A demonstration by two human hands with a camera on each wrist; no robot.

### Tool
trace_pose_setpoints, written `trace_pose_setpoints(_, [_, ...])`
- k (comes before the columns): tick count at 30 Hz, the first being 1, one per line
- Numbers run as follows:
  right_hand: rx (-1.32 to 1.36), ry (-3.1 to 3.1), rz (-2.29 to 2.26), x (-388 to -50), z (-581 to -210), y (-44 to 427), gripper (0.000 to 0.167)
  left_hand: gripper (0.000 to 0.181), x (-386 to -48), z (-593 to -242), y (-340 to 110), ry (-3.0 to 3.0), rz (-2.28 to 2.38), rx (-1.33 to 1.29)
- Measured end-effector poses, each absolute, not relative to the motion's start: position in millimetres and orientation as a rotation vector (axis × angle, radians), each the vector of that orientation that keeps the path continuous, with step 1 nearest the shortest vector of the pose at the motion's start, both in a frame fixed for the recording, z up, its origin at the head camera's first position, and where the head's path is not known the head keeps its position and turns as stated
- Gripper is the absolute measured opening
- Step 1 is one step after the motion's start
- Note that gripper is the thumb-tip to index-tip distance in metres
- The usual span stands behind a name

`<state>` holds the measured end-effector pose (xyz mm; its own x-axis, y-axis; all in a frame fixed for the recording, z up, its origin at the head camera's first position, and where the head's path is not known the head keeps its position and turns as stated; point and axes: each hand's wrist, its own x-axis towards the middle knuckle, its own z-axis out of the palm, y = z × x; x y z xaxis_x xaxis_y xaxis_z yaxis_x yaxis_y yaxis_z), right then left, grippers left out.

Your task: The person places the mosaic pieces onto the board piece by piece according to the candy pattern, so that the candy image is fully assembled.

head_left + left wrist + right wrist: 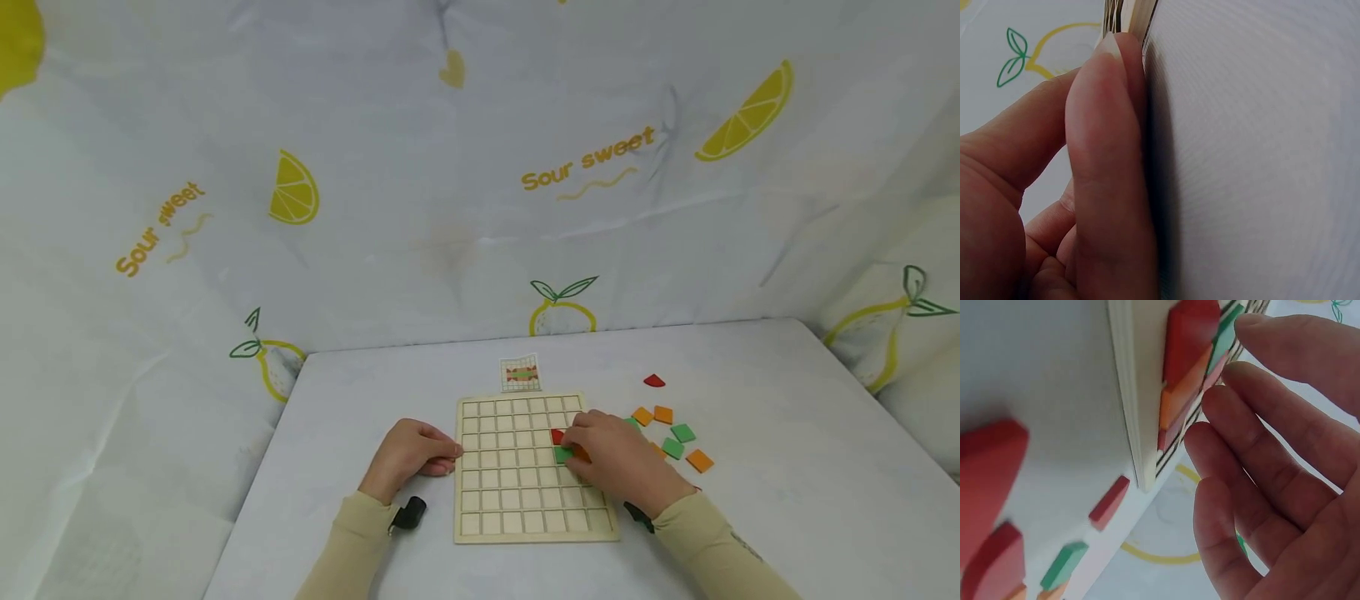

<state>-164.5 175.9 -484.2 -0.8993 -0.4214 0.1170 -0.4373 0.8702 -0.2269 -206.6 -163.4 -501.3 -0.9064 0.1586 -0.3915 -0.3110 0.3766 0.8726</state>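
Observation:
A pale wooden grid board [510, 500] lies on the table. At its left edge my left hand [414, 454] grips the rim between thumb and finger; the left wrist view shows the fingertips [1110, 56] at that edge. Over the right side of the board is my right hand [618, 458], its fingers loosely bent and the fingertips at the tiles. A red tile [557, 436], a green tile [562, 455] and an orange tile [1182, 387] sit in the board's cells. In the right wrist view the thumb of the right hand [1297, 469] is by the green tile [1225, 337]; contact is unclear.
Behind the board lies a small pattern card [521, 374]. To the right are loose orange tiles [701, 461], green tiles [683, 432] and a red quarter-round piece [655, 381]. A white cloth with lemon prints [450, 250] hangs behind the table.

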Motion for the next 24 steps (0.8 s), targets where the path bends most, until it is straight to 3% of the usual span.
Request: trace_pose_setpoints(24, [0.256, -3.139, 0.439, -124, -463, 295, 0.016, 0.020, -205, -497, -164, 2.217, 1.543, -0.123])
